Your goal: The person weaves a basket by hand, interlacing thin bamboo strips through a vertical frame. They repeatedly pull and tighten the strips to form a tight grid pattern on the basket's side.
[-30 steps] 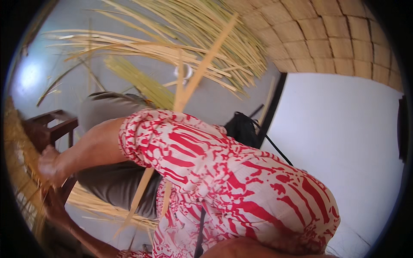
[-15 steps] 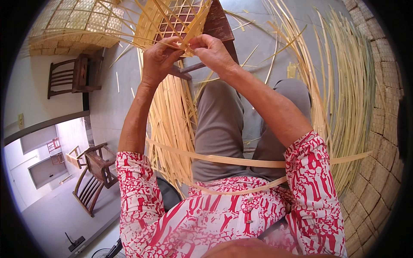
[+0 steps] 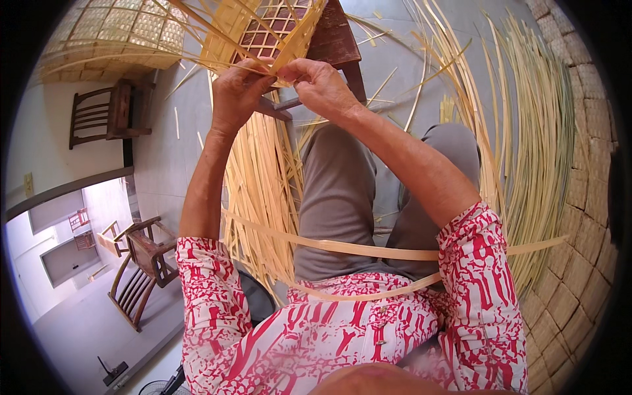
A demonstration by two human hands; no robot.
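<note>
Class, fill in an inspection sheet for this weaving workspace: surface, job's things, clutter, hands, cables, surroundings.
Surface: grey floor; the work is held above the lap.
Job's things: open-weave bamboo lattice with loose strip ends, over a dark wooden stool.
Clutter: bundle of bamboo strips by the left leg; long strips fanned at right; two strips across the lap.
Hands: left hand and right hand both pinch strips at the lattice's near edge.
Cables: nothing seen.
Surroundings: wooden chairs at left, woven panel behind them, woven mat wall at right.
</note>
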